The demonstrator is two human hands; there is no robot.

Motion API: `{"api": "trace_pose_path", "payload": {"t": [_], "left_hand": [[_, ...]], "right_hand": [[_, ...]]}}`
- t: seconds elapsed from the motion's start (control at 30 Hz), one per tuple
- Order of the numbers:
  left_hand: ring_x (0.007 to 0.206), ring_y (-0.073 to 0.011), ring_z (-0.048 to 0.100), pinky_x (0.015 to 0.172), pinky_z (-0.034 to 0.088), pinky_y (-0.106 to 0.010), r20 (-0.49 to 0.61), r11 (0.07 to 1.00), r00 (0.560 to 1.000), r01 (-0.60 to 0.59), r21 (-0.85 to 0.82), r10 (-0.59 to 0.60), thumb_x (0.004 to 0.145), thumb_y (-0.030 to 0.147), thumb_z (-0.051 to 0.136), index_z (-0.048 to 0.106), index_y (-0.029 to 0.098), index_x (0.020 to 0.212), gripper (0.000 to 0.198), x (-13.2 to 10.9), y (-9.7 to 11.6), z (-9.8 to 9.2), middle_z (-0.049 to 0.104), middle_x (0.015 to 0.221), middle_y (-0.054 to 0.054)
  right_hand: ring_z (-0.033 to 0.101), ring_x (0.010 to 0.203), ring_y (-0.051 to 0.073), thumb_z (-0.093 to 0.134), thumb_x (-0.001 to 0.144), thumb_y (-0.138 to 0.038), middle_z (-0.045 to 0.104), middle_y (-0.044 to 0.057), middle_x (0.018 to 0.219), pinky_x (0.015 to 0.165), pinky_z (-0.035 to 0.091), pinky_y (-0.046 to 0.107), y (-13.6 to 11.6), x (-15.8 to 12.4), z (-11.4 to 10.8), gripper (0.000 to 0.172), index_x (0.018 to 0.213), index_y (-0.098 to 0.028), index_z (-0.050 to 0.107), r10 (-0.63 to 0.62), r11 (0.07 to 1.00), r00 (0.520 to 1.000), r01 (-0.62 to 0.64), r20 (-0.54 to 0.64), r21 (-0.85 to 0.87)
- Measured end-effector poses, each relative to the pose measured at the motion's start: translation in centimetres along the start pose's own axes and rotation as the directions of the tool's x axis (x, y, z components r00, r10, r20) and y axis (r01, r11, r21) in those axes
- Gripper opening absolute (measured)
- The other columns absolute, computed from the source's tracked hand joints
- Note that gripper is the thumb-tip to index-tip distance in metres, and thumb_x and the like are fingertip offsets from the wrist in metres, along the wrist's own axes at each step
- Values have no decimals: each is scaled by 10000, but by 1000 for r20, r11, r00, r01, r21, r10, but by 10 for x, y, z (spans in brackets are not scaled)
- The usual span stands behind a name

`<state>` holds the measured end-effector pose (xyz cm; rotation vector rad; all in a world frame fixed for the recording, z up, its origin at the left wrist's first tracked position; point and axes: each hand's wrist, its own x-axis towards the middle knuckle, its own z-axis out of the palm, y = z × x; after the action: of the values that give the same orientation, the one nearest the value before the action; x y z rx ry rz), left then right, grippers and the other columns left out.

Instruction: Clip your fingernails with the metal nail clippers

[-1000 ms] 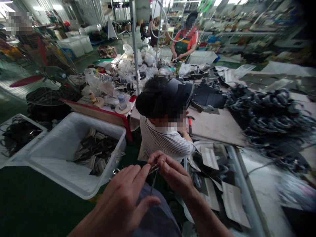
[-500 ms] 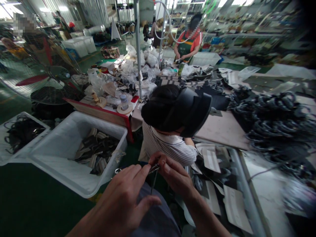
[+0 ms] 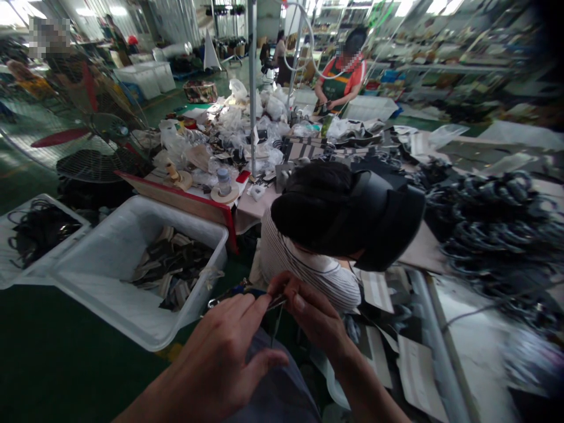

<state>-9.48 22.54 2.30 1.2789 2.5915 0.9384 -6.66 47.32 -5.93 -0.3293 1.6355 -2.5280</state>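
Low in front of my body, my two hands meet at their fingertips. My right hand (image 3: 312, 308) pinches a small metal piece (image 3: 277, 302) between thumb and fingers. The fingers of my left hand (image 3: 222, 346) close on the near side of that same piece, while its thumb sticks out apart. Below the piece hangs a thin dark strip (image 3: 276, 326). A shiny metal clasp (image 3: 213, 304) shows beyond my left knuckles; whether I hold it is hidden. The piece's exact kind is too small to make out.
A seated co-worker (image 3: 308, 264) in a striped shirt leans close ahead. White bins (image 3: 127, 323) with cut pieces stand left, before a fan (image 3: 106, 126). Black looped straps (image 3: 493, 217) cover the table's right part. Cut panels (image 3: 418, 370) lie lower right; another person (image 3: 339, 82) works beyond.
The seated co-worker's head has moved right and nearer. The view has shifted slightly. My hands keep nearly the same hold on the metal piece.
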Motion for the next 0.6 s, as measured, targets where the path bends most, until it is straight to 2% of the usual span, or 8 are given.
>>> {"api": "trace_pose_path", "payload": {"t": [0.3, 0.47, 0.6], "left_hand": [[1176, -357, 755, 981, 699, -586, 59, 997, 997, 60, -53, -57, 1145, 335, 754, 523, 198, 1627, 552, -7, -3, -9, 748, 1328, -132], [1133, -321, 737, 960, 675, -539, 46, 995, 998, 47, -93, -43, 1172, 255, 650, 548, 209, 1572, 416, -6, -6, -9, 742, 1265, -110], [1140, -317, 731, 986, 672, -544, 21, 996, 999, 41, -82, -40, 1189, 248, 601, 550, 205, 1573, 389, -8, -10, -8, 743, 1278, -120]], "right_hand": [[621, 1154, 240, 609, 1200, -435, 659, 89, 1316, 1018, 499, 373, 11, 4, 8, 255, 1045, -245, 678, 27, 999, 1000, -27, 2, 43], [628, 1164, 246, 633, 1195, -420, 650, 90, 1285, 1052, 519, 376, 12, 9, 13, 249, 1046, -241, 722, 15, 997, 1000, -15, 2, 74], [643, 1169, 239, 641, 1191, -390, 646, 88, 1291, 1059, 547, 368, 13, 13, 16, 224, 1049, -239, 724, 5, 991, 1000, -7, 11, 132]]}}
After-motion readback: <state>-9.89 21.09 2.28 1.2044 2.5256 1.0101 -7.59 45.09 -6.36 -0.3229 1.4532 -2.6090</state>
